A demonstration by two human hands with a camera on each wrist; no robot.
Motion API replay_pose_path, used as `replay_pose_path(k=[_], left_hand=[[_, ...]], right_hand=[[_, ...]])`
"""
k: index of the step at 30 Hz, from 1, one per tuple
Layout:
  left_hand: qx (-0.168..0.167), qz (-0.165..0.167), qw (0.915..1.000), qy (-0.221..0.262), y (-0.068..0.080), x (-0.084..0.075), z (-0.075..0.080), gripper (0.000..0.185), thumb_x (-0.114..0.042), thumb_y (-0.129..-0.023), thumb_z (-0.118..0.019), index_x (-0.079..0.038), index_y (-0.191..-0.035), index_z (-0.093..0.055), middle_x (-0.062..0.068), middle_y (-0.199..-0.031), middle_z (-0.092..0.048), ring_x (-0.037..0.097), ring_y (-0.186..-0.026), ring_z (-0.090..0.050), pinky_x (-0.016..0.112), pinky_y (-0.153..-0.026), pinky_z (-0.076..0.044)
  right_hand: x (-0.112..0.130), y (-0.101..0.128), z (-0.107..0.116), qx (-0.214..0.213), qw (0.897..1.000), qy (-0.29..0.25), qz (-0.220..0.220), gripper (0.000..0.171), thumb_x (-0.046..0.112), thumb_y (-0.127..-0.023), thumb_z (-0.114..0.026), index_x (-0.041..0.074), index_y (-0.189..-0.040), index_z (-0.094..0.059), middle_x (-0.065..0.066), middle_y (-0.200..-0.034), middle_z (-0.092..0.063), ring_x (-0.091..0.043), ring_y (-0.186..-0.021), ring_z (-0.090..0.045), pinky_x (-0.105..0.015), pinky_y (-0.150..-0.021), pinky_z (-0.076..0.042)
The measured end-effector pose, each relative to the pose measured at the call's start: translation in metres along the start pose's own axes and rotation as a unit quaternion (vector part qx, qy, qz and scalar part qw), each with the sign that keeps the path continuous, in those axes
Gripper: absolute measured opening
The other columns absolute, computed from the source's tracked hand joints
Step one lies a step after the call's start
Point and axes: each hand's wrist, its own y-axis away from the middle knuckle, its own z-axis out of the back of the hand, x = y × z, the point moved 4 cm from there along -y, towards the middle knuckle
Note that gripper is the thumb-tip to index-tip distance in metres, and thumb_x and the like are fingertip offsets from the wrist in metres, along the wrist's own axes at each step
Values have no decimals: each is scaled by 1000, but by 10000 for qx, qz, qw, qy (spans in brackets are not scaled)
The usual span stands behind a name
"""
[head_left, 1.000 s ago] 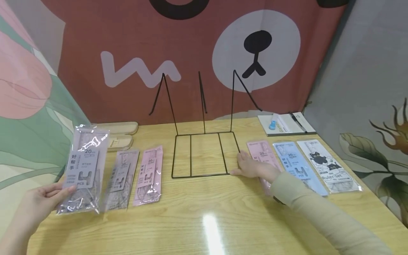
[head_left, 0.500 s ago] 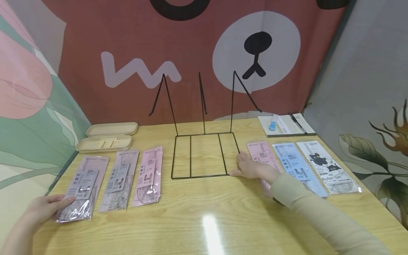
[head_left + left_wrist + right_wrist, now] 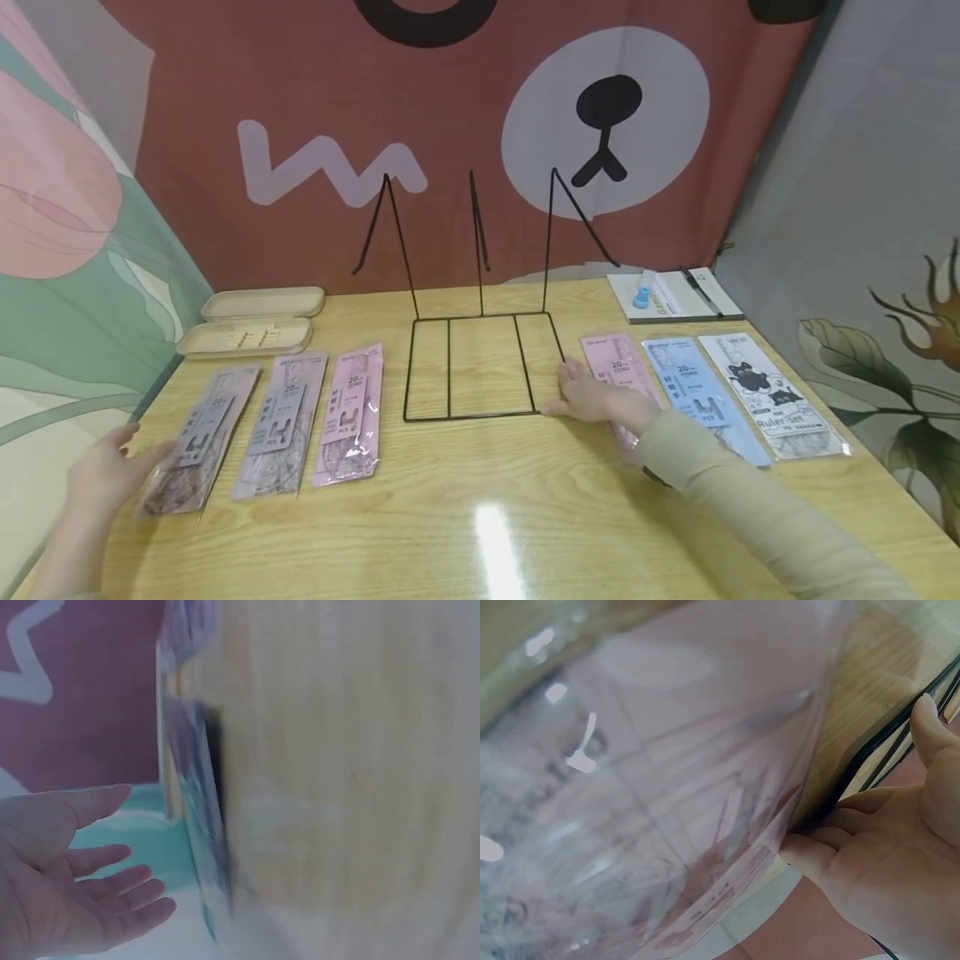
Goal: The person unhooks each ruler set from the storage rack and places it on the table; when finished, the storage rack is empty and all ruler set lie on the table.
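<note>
Six flat packets (image 3: 350,414) flank one wire rack (image 3: 480,362).

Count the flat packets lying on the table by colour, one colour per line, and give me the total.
Grey-purple packets: 2
Pink packets: 2
Blue packet: 1
White packet with cat print: 1
Total: 6
</note>
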Motion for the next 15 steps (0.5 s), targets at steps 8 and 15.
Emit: replay_pose_path(k=[8, 15], left_hand=[[292, -569, 9978, 192, 1, -52, -5, 69, -37, -101, -33, 17, -141, -15, 52, -128, -28, 67, -109, -35, 73, -82, -37], [485, -953, 9932, 465, -10, -100, -22, 74, -44, -101, -30, 9, -147, -6, 46, -140, -18, 65, -124, -22, 73, -97, -26]], right_hand=[[1, 1, -1, -9, 10000, 48, 50, 90, 47, -96, -46, -16, -143, -4, -34, -151, 6, -47, -142, 2, -53, -117, -5], [-4, 6, -3, 59, 9999, -94, -69, 91, 48, -95, -47, -16, -144, -4, -34, -151, 5, -46, -142, 2, -54, -117, -5]])
